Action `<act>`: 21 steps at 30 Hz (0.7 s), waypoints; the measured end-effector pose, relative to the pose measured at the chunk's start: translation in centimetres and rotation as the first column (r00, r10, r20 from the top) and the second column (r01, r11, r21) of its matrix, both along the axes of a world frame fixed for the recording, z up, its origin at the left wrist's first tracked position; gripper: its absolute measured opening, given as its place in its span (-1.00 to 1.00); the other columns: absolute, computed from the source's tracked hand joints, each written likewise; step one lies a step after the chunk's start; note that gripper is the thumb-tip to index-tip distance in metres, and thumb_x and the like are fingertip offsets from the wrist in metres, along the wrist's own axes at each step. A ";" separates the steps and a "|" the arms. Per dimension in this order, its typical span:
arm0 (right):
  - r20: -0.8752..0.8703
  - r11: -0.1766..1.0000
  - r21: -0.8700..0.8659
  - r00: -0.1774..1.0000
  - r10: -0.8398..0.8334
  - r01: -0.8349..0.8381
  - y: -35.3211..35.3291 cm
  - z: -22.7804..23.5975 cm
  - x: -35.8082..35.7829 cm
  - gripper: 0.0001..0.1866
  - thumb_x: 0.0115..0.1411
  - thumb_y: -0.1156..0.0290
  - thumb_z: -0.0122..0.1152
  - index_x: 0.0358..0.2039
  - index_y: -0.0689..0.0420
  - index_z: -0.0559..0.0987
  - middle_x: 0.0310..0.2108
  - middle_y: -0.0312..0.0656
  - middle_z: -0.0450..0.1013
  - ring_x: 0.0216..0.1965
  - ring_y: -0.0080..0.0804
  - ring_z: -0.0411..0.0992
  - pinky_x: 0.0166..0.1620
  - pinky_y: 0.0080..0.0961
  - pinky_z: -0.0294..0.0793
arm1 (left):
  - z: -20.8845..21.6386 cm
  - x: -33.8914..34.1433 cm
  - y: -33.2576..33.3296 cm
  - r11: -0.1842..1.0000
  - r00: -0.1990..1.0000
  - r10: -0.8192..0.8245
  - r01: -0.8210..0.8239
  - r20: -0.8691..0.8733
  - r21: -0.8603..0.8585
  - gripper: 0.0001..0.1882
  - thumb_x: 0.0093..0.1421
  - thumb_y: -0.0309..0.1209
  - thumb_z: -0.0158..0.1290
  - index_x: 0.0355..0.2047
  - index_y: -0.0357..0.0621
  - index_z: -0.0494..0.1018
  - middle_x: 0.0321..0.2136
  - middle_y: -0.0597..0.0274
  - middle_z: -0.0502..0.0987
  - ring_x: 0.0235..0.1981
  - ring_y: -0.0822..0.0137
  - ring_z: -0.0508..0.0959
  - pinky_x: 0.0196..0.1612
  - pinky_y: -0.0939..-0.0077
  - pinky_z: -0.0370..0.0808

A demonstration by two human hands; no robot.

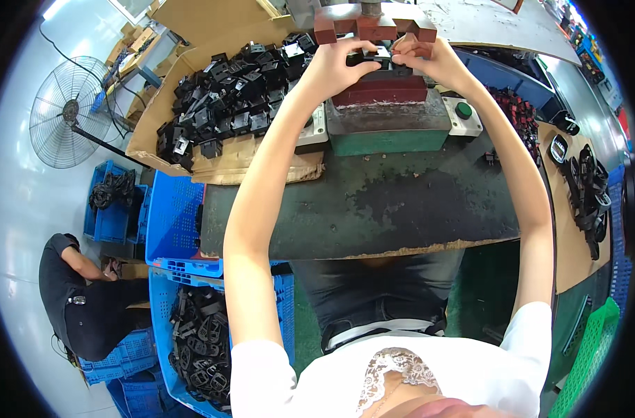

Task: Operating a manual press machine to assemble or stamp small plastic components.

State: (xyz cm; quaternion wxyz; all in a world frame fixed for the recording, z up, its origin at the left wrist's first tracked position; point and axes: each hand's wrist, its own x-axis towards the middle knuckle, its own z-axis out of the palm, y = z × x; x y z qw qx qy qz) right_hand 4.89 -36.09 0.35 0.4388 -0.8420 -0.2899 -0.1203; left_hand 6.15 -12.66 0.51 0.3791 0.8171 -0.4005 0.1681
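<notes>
Both arms reach to the far side of the bench, into the gap of a press. My left hand curls its thumb and index finger around a small black plastic part with a shiny bit on it. From the other side my right hand pinches at the same spot, its fingertips close together; what exactly they grip is too small to make out. Below the hands lies the dark red lower block of the press. Just above them hangs the red-brown upper block, partly in front of the fingers.
A cardboard box of black housings stands left of the press. Green push buttons flank the base. Red parts and black strap-like pieces lie right. A blue crate holds black parts. Another person sits far left, near a fan.
</notes>
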 end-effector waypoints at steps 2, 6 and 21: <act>-0.041 1.000 -0.023 0.999 -0.009 0.008 0.0 0.1 -0.2 -0.85 0.14 0.43 0.21 -0.30 0.23 0.55 -0.31 -0.31 0.50 -0.26 -0.63 0.43 -0.13 -0.62 0.42 | -0.1 0.0 0.3 0.995 0.990 -0.046 0.033 0.130 0.097 -0.66 0.04 -0.28 0.21 -0.19 -0.16 0.51 -0.27 0.16 0.58 -0.16 0.13 0.55 -0.05 0.34 0.43; 0.073 0.994 -0.057 0.993 0.094 -0.090 -0.1 0.8 -0.3 -0.83 0.12 0.46 0.21 -0.28 0.25 0.55 -0.33 -0.27 0.52 -0.28 -0.59 0.45 -0.10 -0.58 0.43 | -0.8 -0.6 0.7 0.997 0.983 -0.058 0.050 0.174 0.051 -0.68 0.08 -0.29 0.17 -0.17 -0.15 0.51 -0.17 0.11 0.55 -0.06 0.06 0.48 0.02 0.31 0.37; 0.014 0.983 0.102 0.989 0.150 -0.151 -0.3 0.1 -0.1 -0.82 0.15 0.47 0.18 -0.24 0.23 0.55 -0.27 -0.33 0.50 -0.28 -0.66 0.41 -0.19 -0.61 0.43 | -3.5 -6.7 9.7 0.982 0.985 0.139 -0.151 0.105 0.117 -0.83 0.02 -0.48 0.15 -0.34 -0.23 0.50 -0.31 0.12 0.50 -0.25 0.14 0.50 -0.18 0.37 0.42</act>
